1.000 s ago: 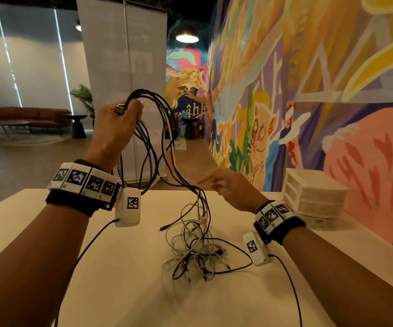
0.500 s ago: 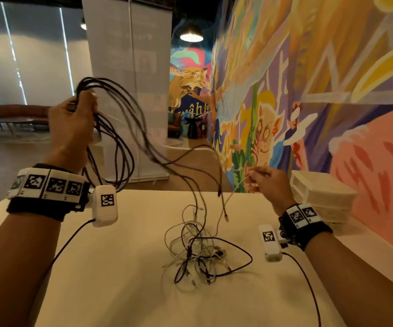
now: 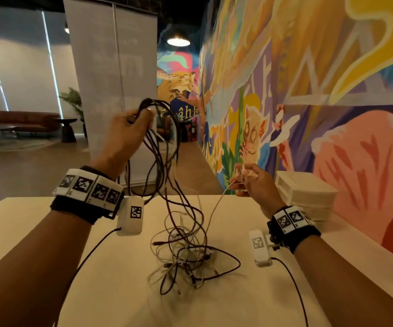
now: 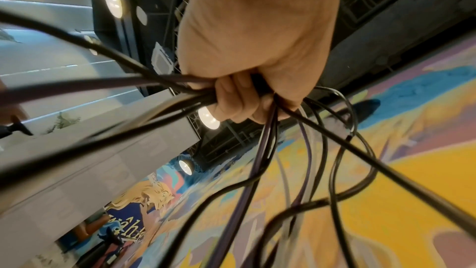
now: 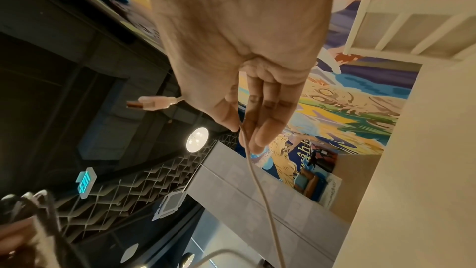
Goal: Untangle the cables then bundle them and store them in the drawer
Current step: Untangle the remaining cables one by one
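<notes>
My left hand [image 3: 129, 131] is raised above the table and grips a bunch of black cable loops [image 3: 164, 147]; the left wrist view shows the fingers [image 4: 231, 99] curled round several black cables [image 4: 260, 162]. These loops hang down into a tangle of black and white cables [image 3: 186, 256] lying on the cream table [image 3: 49, 232]. My right hand [image 3: 249, 182] is lifted at the right and pinches a thin white cable [image 3: 214, 208] between thumb and fingers. In the right wrist view that white cable [image 5: 257, 180] has its USB plug [image 5: 152, 103] sticking out past the hand.
A white plastic drawer unit [image 3: 306, 197] stands at the table's right edge against the painted mural wall [image 3: 332, 90]. Beyond the table's far edge are open floor, a grey banner stand [image 3: 115, 79] and a sofa [image 3: 18, 119].
My left hand has swung back toward the centre with the black loops. My right hand has pulled the white cable end up and away from the pile; it held no cable one second ago.
</notes>
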### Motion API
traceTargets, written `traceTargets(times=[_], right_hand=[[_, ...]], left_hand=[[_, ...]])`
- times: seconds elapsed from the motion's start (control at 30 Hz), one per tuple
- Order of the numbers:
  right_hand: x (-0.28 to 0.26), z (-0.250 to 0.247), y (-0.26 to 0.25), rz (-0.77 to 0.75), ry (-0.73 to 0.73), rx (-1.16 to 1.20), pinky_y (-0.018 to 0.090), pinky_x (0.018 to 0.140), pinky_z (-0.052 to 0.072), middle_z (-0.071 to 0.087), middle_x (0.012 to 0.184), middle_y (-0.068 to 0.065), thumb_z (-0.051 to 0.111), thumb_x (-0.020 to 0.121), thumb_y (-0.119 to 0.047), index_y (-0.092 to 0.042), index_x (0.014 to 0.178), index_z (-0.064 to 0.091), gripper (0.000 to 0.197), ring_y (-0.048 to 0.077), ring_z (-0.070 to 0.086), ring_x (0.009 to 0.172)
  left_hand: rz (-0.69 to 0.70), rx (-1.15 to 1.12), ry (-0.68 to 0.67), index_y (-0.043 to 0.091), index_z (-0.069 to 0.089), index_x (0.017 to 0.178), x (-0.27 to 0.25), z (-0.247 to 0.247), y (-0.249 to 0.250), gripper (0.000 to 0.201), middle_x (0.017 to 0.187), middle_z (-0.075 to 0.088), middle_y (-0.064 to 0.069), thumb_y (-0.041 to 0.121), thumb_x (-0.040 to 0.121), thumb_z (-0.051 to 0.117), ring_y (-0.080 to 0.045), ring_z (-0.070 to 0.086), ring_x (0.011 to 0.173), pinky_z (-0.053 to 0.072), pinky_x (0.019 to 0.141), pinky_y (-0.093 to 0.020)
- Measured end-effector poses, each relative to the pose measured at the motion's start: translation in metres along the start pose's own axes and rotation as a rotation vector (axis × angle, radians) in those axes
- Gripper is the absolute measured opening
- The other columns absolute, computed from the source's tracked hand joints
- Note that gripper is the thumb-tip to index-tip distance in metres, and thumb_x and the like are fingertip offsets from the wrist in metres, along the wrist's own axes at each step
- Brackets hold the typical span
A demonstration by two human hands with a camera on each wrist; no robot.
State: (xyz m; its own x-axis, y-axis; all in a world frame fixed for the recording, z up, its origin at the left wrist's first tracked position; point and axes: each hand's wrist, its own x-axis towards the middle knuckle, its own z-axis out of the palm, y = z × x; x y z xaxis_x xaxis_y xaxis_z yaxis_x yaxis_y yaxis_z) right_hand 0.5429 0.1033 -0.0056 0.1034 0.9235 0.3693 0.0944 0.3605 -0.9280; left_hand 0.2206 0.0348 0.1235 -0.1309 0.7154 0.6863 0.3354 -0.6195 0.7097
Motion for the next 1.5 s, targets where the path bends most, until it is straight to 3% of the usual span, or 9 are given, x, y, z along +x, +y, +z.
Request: traceTargets(times=[0.23, 0.33, 0.5, 0.73, 0.83, 1.0, 1.23, 1.4, 1.5], right_hand=[[-0.011, -0.002, 0.004, 0.15, -0.117, 0.289, 0.034, 0.078, 0.058, 0.08, 0.102, 0.004, 0.055, 0.112, -0.026, -0.02, 0.129, 0.073, 0.025, 0.02, 0.075, 0.09], [-0.002, -0.007, 0.017, 0.138, -0.024, 0.303, 0.03, 0.066, 0.048, 0.057, 0.075, 0.001, 0.051, 0.114, -0.024, -0.021, 0.127, 0.076, 0.028, 0.014, 0.055, 0.068], [0.01, 0.0, 0.002, -0.014, 0.032, 0.201, 0.028, 0.054, 0.026, 0.031, 0.066, -0.005, 0.046, 0.115, -0.021, -0.021, 0.127, 0.076, 0.033, 0.011, 0.029, 0.058], [-0.036, 0.078, -0.046, -0.254, -0.406, -0.159, 0.02, 0.051, 0.032, 0.042, 0.057, -0.014, 0.043, 0.117, -0.034, -0.027, 0.122, 0.076, 0.034, 0.002, 0.038, 0.051], [-0.053, 0.108, -0.017, -0.2, -0.58, -0.201, 0.01, 0.069, 0.043, 0.07, 0.071, -0.026, 0.047, 0.116, -0.021, -0.019, 0.114, 0.077, 0.03, -0.009, 0.062, 0.066], [-0.062, 0.127, 0.048, -0.113, -0.646, -0.196, 0.042, 0.115, 0.048, 0.079, 0.123, -0.005, 0.056, 0.112, -0.025, -0.023, 0.119, 0.081, 0.026, 0.01, 0.069, 0.123], [-0.061, 0.135, 0.069, -0.04, -0.647, -0.128, 0.05, 0.116, 0.048, 0.08, 0.12, -0.002, 0.06, 0.11, -0.023, -0.025, 0.12, 0.083, 0.025, 0.02, 0.071, 0.122], [-0.068, 0.134, 0.078, -0.019, -0.596, -0.128, 0.051, 0.116, 0.048, 0.082, 0.115, 0.001, 0.061, 0.109, -0.022, -0.023, 0.112, 0.085, 0.024, 0.022, 0.072, 0.119], [-0.069, 0.134, 0.082, -0.024, -0.589, -0.154, 0.062, 0.11, 0.049, 0.081, 0.109, 0.011, 0.064, 0.107, -0.03, -0.029, 0.107, 0.086, 0.022, 0.037, 0.071, 0.114]], left_hand=[[-0.005, 0.326, -0.466, 0.023, 0.067, 0.118, -0.013, 0.046, -0.023, 0.027, 0.099, 0.069, 0.007, 0.039, 0.098, 0.074, -0.006, 0.065, 0.088, 0.053, 0.083, -0.031], [-0.157, 0.216, -0.654, 0.032, 0.057, 0.137, -0.017, 0.044, -0.034, 0.071, 0.106, 0.065, 0.005, 0.033, 0.076, 0.095, -0.012, 0.064, 0.095, 0.054, 0.083, -0.032], [-0.297, -0.369, -0.507, 0.017, 0.059, 0.145, -0.013, 0.028, -0.073, 0.065, 0.08, 0.051, 0.0, 0.034, 0.086, 0.08, -0.011, 0.041, 0.061, 0.035, 0.054, -0.023], [-0.477, -0.938, -0.147, 0.007, 0.063, 0.125, -0.054, 0.052, -0.12, 0.032, 0.086, 0.051, -0.002, 0.024, 0.099, 0.053, -0.014, 0.035, 0.065, 0.031, 0.058, -0.027], [-0.533, -0.987, -0.081, 0.009, 0.064, 0.115, -0.069, 0.06, -0.139, 0.028, 0.086, 0.05, -0.004, 0.031, 0.099, 0.058, -0.016, 0.037, 0.066, 0.03, 0.06, -0.03], [-0.678, -1.021, -0.099, 0.016, 0.062, 0.118, -0.09, 0.066, -0.17, 0.051, 0.085, 0.054, -0.001, 0.063, 0.102, 0.05, -0.015, 0.036, 0.062, 0.022, 0.059, -0.032], [-0.768, -1.08, -0.046, 0.015, 0.06, 0.131, -0.095, 0.068, -0.194, 0.038, 0.087, 0.054, -0.003, 0.044, 0.11, 0.046, -0.014, 0.039, 0.062, 0.034, 0.056, -0.027], [-0.732, -0.985, -0.102, 0.016, 0.063, 0.122, -0.105, 0.068, -0.201, 0.055, 0.086, 0.056, 0.001, 0.066, 0.101, 0.055, -0.012, 0.04, 0.064, 0.032, 0.057, -0.026], [-0.671, -0.816, -0.161, 0.019, 0.057, 0.111, -0.107, 0.069, -0.202, 0.035, 0.088, 0.055, 0.003, 0.053, 0.102, 0.065, -0.01, 0.042, 0.065, 0.04, 0.056, -0.023]])
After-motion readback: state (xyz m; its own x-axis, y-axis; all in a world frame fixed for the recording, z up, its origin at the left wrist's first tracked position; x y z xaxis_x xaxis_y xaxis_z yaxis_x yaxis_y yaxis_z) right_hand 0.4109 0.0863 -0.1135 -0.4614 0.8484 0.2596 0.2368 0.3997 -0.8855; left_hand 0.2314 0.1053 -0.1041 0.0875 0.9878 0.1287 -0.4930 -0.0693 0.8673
